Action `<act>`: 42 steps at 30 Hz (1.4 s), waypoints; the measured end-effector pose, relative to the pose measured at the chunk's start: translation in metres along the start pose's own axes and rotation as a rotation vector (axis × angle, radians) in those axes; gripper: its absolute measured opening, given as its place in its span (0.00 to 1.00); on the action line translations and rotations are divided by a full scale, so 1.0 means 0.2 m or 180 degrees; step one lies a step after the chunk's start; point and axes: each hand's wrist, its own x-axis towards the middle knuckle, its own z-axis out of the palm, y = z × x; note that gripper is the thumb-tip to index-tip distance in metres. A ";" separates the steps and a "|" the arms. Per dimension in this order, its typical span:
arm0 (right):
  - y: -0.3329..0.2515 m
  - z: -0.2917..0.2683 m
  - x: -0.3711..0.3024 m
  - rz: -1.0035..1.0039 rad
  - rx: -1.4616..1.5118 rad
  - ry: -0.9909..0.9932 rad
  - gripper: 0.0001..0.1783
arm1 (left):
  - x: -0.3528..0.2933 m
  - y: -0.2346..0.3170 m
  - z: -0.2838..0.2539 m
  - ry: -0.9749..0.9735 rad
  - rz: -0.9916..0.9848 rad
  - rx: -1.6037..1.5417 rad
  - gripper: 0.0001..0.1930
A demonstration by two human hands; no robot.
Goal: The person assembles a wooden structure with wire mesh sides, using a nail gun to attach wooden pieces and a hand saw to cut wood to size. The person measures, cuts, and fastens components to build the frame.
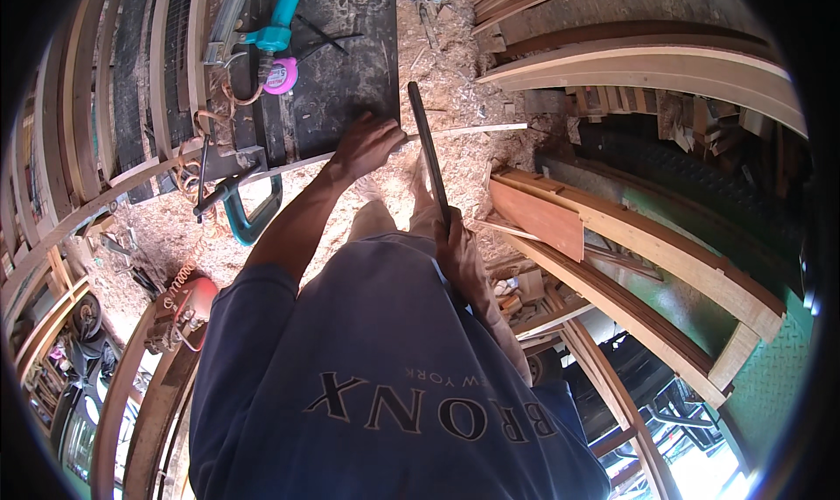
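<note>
**Timber [647, 67] Stacked to the Right of the Workbench [372, 27]**

On the workbench, a nail gun [271, 36] is laid toward the left, with a tape measure [280, 77] placed on its near side. Along the near edge a wood strip [472, 130] is set, its end carried past the right corner. A clamp [236, 220] is seated at that edge, left of the middle. Just right of the workbench, a bar [427, 146] is held.

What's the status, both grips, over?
Right grip closed on dark bar. Left grip at thin wooden strip, bench edge. Teal clamp farther left, clear of both.
</note>
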 end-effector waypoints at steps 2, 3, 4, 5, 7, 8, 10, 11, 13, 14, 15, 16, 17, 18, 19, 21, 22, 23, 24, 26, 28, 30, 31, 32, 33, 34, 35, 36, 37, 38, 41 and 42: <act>0.00 0.01 -0.01 -0.0234 -0.0449 0.0188 0.18 | 0.01 0.03 0.01 -0.0094 -0.0400 -0.0220 0.07; 0.00 0.01 -0.02 -0.0322 -0.0531 0.0260 0.18 | 0.02 0.04 0.01 -0.0123 -0.0453 -0.0170 0.07; -0.01 0.02 -0.02 -0.0326 -0.0620 0.0171 0.19 | 0.04 0.04 0.01 -0.0187 -0.0509 -0.0131 0.07; -0.01 0.03 -0.02 -0.0419 -0.0703 0.0408 0.19 | 0.04 0.05 0.02 -0.0110 -0.0525 -0.0109 0.07; -0.01 0.04 -0.01 -0.0352 -0.0578 0.0244 0.19 | 0.04 0.05 0.03 0.0023 -0.0647 -0.0078 0.07; -0.01 0.04 0.00 -0.0305 -0.0524 0.0188 0.20 | 0.05 0.05 0.04 0.0167 -0.0696 -0.0053 0.06; -0.02 0.02 0.03 -0.0240 -0.0185 0.0083 0.20 | 0.06 0.06 0.07 0.0545 -0.0642 0.0091 0.06; -0.03 0.00 0.05 -0.0112 -0.0056 0.0020 0.21 | 0.06 0.05 0.08 0.0793 -0.0567 0.0159 0.06; -0.06 -0.08 0.06 0.0246 0.0156 -0.0137 0.21 | 0.05 0.06 0.10 0.0862 -0.0527 0.0153 0.07; -0.09 -0.12 0.07 0.0422 0.0285 -0.0196 0.22 | 0.05 0.05 0.11 0.0704 -0.0537 0.0093 0.09; -0.09 -0.19 0.07 0.0904 0.1131 -0.0588 0.22 | 0.05 0.04 0.11 0.0566 -0.0563 0.0036 0.10; -0.10 -0.24 0.06 0.1197 0.1100 -0.0879 0.22 | 0.04 0.04 0.11 0.0458 -0.0538 0.0048 0.10; -0.11 -0.29 0.05 0.1255 0.1087 -0.1045 0.22 | 0.04 0.03 0.11 0.0379 -0.0538 0.0070 0.09; -0.11 -0.33 0.05 0.1303 0.1075 -0.1215 0.22 | 0.03 0.03 0.12 0.0301 -0.0547 0.0097 0.08; -0.12 -0.34 0.05 0.0873 0.0497 -0.0923 0.20 | 0.03 0.03 0.12 0.0361 -0.0549 0.0068 0.07; -0.11 -0.34 0.09 0.1138 0.0758 -0.1016 0.19 | 0.03 0.02 0.13 0.0487 -0.0550 0.0026 0.06; -0.11 -0.33 0.11 0.1417 0.0897 -0.1157 0.19 | 0.02 0.02 0.13 0.0407 -0.0561 0.0041 0.04; -0.10 -0.31 0.16 0.1282 0.0824 -0.1195 0.21 | 0.03 0.02 0.13 0.0334 -0.0559 0.0054 0.04; -0.10 -0.31 0.18 0.1416 0.0856 -0.1304 0.21 | 0.03 0.02 0.14 0.0243 -0.0569 0.0071 0.05; -0.11 -0.33 0.22 0.1473 0.0990 -0.1324 0.21 | 0.03 0.01 0.14 0.0200 -0.0559 0.0066 0.06; -0.15 -0.42 0.20 0.1656 0.0953 -0.1595 0.21 | 0.03 0.01 0.13 0.0109 -0.0612 -0.0005 0.06; -0.19 -0.50 0.18 0.1913 0.1074 -0.1724 0.20 | 0.02 0.01 0.12 -0.0019 -0.0604 0.0003 0.06; -0.20 -0.51 0.18 0.2179 0.1183 -0.1815 0.20 | 0.02 0.01 0.12 -0.0083 -0.0606 0.0006 0.05; -0.21 -0.51 0.19 0.2652 0.1181 -0.2071 0.19 | 0.03 0.01 0.12 -0.0025 -0.0572 0.0032 0.05; -0.21 -0.50 0.21 0.2317 0.1192 -0.1840 0.20 | 0.03 0.01 0.12 0.0022 -0.0536 0.0045 0.05; -0.21 -0.47 0.24 0.2175 0.1094 -0.1761 0.20 | 0.03 0.01 0.12 0.0079 -0.0495 0.0071 0.04; -0.20 -0.44 0.28 0.2032 0.0998 -0.1677 0.20 | 0.03 0.00 0.12 0.0133 -0.0523 0.0018 0.04; -0.20 -0.41 0.31 0.2070 0.1001 -0.1746 0.20 | 0.04 0.00 0.12 0.0176 -0.0547 -0.0046 0.04; -0.21 -0.42 0.32 0.2102 0.1003 -0.1813 0.20 | 0.04 0.00 0.12 0.0229 -0.0550 -0.0113 0.04; -0.21 -0.42 0.33 0.1922 0.1112 -0.1668 0.20 | 0.04 0.00 0.12 0.0275 -0.0556 -0.0081 0.04; -0.24 -0.49 0.29 0.2307 0.1008 -0.2047 0.19 | 0.04 0.01 0.11 0.0316 -0.0531 -0.0066 0.05; -0.25 -0.51 0.27 0.2245 0.1181 -0.1838 0.19 | 0.04 0.01 0.11 0.0289 -0.0522 -0.0068 0.05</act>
